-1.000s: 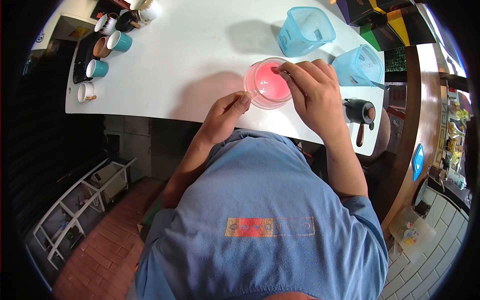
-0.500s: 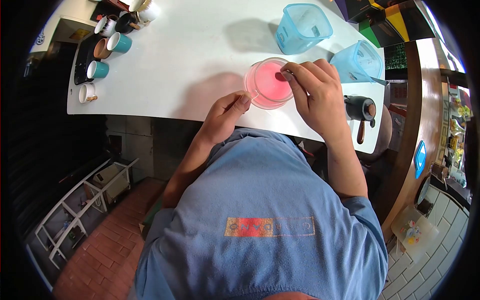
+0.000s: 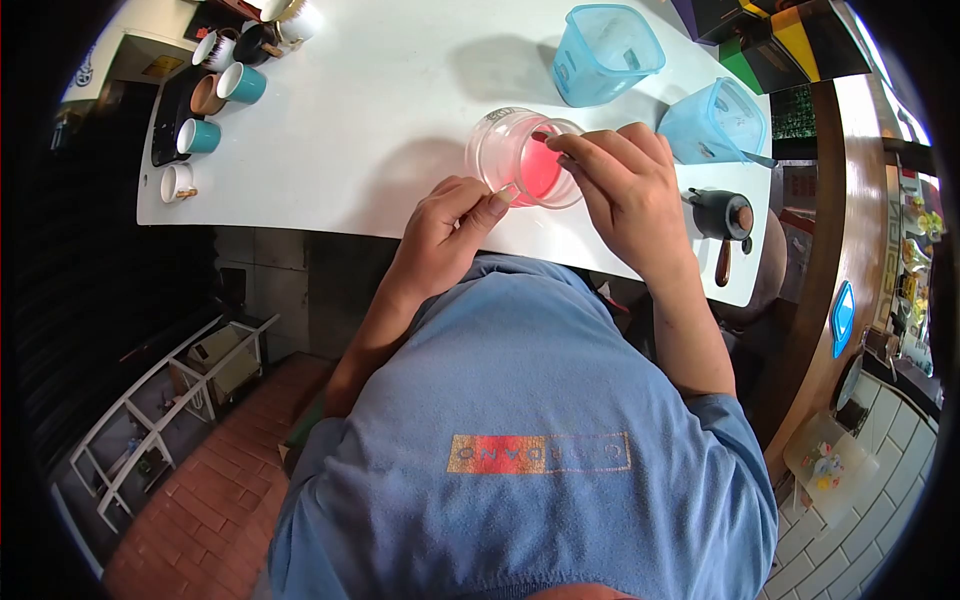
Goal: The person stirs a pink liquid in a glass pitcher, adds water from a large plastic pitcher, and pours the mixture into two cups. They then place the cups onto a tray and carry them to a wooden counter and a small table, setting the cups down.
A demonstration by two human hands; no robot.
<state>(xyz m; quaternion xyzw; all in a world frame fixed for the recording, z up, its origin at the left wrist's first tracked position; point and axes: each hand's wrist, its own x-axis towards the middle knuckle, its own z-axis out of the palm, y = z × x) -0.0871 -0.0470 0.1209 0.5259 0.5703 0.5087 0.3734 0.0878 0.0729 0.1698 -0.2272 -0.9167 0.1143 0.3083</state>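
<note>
- The mug [image 3: 493, 150] is now tipping; half a second earlier its mouth was facing mostly up towards the camera, and now it is leaning towards 3 o'clock.
- With that lean, the pink liquid [image 3: 542, 178] is showing as a narrower patch through the mouth, and more of the clear wall is showing on the 9 o'clock side. The liquid appears to be gathering towards the lowered side, nearer the rim; no spill is showing.
- The left hand [image 3: 443, 232], at the mug's 7 o'clock, is pinching the handle [image 3: 510, 191] between thumb and curled fingers. Its wrist is looking slightly more turned than in the earlier frame.
- The right hand [image 3: 637, 200], at the mug's 3 to 4 o'clock, is pinching a thin dark utensil [image 3: 541, 136] between thumb and fingertips. The utensil is now reaching across the mouth's upper edge, further towards 11 o'clock than before; whether its tip is touching the liquid is hard to tell.
- The mug is sitting or hovering over the near part of the bench [image 3: 380, 90]; the view is not showing which.
- From the mug, one blue tub [image 3: 590, 75] is standing at 1 o'clock, another blue tub [image 3: 697, 130] between 2 and 3, and a dark pot [image 3: 716, 212] between 3 and 4. Teal cups [image 3: 201, 137] are standing well apart, around 9 o'clock.
</note>
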